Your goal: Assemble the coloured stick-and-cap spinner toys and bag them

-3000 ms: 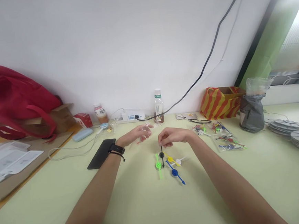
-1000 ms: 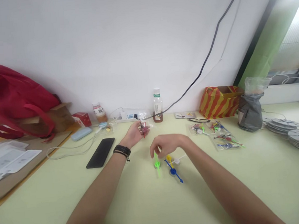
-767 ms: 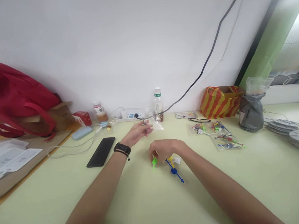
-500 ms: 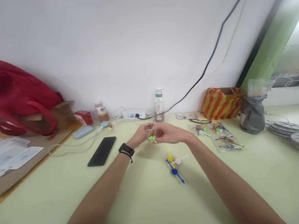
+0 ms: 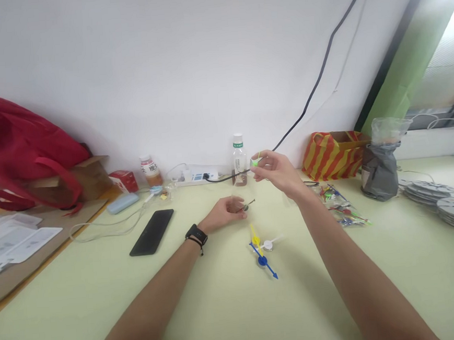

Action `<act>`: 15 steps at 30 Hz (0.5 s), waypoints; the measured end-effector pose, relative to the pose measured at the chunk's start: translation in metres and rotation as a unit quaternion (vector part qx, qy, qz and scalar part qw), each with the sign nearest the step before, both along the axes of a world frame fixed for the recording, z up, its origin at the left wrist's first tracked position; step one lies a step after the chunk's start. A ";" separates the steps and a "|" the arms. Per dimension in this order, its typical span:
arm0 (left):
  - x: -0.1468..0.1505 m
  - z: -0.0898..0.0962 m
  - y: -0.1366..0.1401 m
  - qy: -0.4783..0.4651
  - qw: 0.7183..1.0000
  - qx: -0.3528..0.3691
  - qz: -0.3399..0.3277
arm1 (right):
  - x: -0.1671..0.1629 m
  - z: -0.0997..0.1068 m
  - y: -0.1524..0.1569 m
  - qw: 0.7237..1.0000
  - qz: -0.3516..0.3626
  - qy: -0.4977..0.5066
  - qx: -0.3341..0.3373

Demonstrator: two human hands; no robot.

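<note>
Head view: right hand (image 5: 278, 170) pinches green spinner (image 5: 255, 163), left hand (image 5: 221, 214) pinches dark spinner (image 5: 246, 208), open air between.

Green-banded bottle (image 5: 239, 158) upright on desk (image 5: 206, 308). Power strip (image 5: 196, 175) near, left of bottle. Farther left of it: second bottle (image 5: 150, 171), then red box (image 5: 124, 181), then red backpack (image 5: 24, 144). Black flat device (image 5: 152, 232) lies left of bottle, nearer the viewer. Striped bag (image 5: 330, 156) right of bottle; grey bag (image 5: 380, 171) beyond.
</note>
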State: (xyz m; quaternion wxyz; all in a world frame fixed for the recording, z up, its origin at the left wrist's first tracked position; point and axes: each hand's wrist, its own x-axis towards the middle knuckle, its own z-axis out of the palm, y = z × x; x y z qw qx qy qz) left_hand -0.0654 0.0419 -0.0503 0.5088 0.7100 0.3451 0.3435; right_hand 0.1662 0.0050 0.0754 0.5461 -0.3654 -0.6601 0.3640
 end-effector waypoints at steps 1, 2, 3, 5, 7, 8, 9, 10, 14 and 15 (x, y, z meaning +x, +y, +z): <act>0.002 -0.001 -0.002 0.006 1.000 0.008 0.006 | -0.001 -0.001 0.000 1.000 0.004 -0.001 0.000; 0.004 -0.001 -0.004 0.011 1.000 0.017 0.011 | -0.002 -0.001 0.000 1.000 0.008 -0.004 0.001; 0.006 0.000 -0.005 0.014 0.999 0.026 0.016 | -0.003 -0.001 0.000 1.000 0.011 -0.008 0.001; 0.008 0.002 -0.009 0.012 0.999 0.034 0.012 | -0.005 0.000 -0.003 1.000 0.012 -0.015 0.007; 0.010 0.002 -0.011 0.007 0.999 0.031 0.006 | -0.007 0.001 -0.005 1.000 0.007 -0.022 0.021; 0.011 0.001 -0.012 0.007 1.000 0.028 0.007 | -0.008 0.002 -0.006 0.999 0.000 -0.027 0.030; 0.013 0.000 -0.013 0.011 1.000 0.027 0.010 | -0.009 0.003 -0.007 0.999 -0.009 -0.035 0.037; 0.014 -0.002 -0.013 0.015 0.999 0.028 0.015 | -0.010 0.004 -0.008 0.998 -0.021 -0.044 0.043; 0.017 -0.008 -0.011 0.003 0.999 0.044 0.030 | -0.009 0.007 -0.008 0.995 -0.069 -0.060 0.050; 0.017 -0.009 -0.011 -0.006 0.999 0.043 0.031 | -0.008 0.008 -0.008 0.994 -0.079 -0.061 0.050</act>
